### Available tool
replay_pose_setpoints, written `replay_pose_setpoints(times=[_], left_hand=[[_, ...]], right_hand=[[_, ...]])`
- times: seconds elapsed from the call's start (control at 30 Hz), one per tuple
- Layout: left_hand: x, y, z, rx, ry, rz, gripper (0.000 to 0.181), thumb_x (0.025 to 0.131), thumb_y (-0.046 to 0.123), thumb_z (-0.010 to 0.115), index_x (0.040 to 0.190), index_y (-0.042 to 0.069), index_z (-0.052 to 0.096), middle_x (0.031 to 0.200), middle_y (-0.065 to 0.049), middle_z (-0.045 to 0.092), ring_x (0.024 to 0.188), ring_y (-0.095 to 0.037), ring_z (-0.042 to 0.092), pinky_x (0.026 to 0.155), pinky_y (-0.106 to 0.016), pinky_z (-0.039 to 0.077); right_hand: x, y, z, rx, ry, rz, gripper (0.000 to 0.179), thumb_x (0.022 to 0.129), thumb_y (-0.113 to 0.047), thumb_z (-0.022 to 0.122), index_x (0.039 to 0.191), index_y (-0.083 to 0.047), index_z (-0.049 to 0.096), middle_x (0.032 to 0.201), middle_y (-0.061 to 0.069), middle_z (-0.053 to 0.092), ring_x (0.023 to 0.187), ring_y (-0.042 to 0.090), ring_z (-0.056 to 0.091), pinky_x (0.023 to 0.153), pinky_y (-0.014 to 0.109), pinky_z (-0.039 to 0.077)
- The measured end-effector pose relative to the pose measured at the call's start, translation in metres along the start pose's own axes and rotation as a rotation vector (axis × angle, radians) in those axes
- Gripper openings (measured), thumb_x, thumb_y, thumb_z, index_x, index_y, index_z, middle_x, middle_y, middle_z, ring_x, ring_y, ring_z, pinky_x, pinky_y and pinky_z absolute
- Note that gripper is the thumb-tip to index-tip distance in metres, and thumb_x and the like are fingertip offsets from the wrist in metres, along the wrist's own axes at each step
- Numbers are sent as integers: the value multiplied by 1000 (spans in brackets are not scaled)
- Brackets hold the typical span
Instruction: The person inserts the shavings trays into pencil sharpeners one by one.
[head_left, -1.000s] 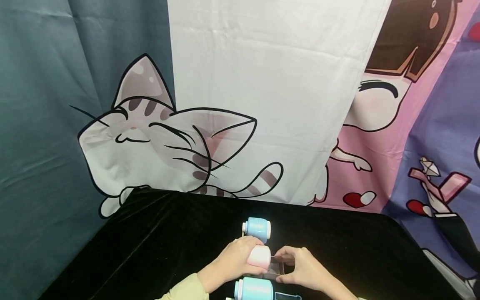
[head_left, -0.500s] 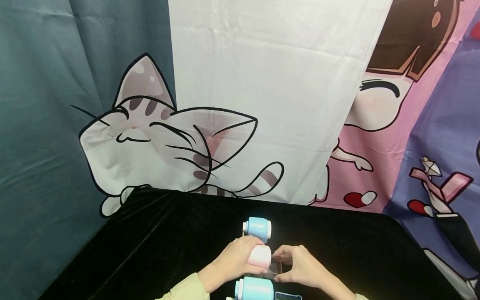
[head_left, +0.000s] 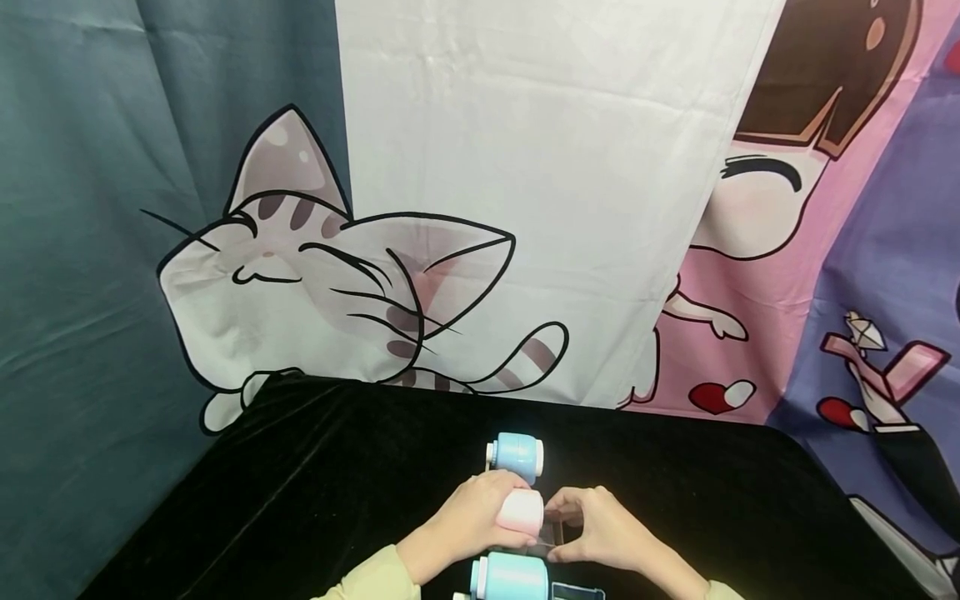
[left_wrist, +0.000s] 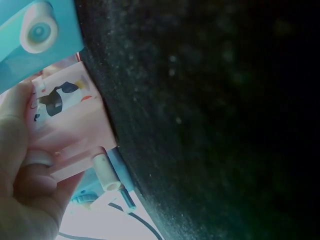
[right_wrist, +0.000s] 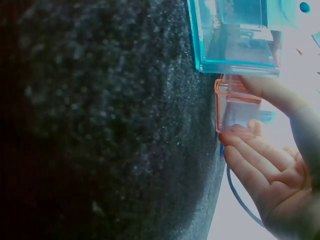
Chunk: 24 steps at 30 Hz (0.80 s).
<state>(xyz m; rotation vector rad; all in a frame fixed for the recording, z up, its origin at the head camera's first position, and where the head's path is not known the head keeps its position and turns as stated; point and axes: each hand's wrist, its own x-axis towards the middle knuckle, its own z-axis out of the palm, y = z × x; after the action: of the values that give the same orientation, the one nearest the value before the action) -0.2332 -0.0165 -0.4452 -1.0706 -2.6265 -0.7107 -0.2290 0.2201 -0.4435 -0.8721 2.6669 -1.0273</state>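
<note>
A pink pencil sharpener (head_left: 520, 512) with a cow picture on its side stands between two blue ones. My left hand (head_left: 465, 517) grips its body from the left, thumb on the near side. In the left wrist view the pink sharpener (left_wrist: 75, 132) has a crank with a pale knob (left_wrist: 106, 172) beside my curled fingers. At its right end juts a clear drawer (head_left: 553, 529), held between the thumb and fingers of my right hand (head_left: 607, 533). The right wrist view shows this drawer (right_wrist: 240, 110) with an orange-pink rim; its inner end is hidden.
A blue sharpener (head_left: 517, 452) stands just beyond the pink one. Nearer to me is a turquoise sharpener (head_left: 513, 577), its clear blue-edged front part (head_left: 576, 592) sticking out to the right. Black cloth (head_left: 360, 467) covers the table; a printed curtain (head_left: 570, 183) hangs behind.
My right hand and the drawer's outer edge have shifted slightly left, toward the pink sharpener. My left hand keeps its grip in the same place.
</note>
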Motion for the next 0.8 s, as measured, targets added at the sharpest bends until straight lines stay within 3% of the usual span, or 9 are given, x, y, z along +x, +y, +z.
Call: replay_pose_setpoints(times=[0.8], left_hand=[[2, 1, -3, -33, -13, -18, 52, 71, 48, 80, 108, 17, 62, 99, 7, 66, 80, -2, 54, 73, -18, 48]], right_hand=[[8, -4, 0, 10, -23, -12, 39, 72, -33, 83, 101, -14, 67, 101, 1, 73, 89, 8, 70, 74, 27, 58]])
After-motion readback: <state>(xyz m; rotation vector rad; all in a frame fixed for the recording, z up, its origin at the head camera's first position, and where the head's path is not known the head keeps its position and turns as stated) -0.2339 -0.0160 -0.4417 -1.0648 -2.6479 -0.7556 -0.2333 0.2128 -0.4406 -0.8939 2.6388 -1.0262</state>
